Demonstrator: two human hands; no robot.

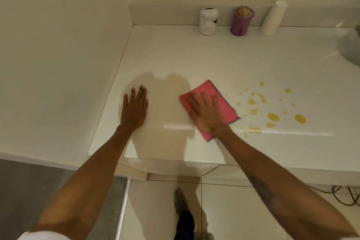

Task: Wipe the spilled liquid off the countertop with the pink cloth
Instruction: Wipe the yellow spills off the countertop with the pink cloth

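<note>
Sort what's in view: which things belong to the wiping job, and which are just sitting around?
Part of the job:
pink cloth, flat under the right hand
yellow spill, droplets right of the cloth
countertop
left hand, flat on the counter

Just lying about:
white jar
purple toothpick holder
stacked white cups

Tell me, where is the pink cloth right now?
In the head view the pink cloth lies flat on the white countertop near its front edge, under the right hand, just left of the yellow spilled drops.
</note>
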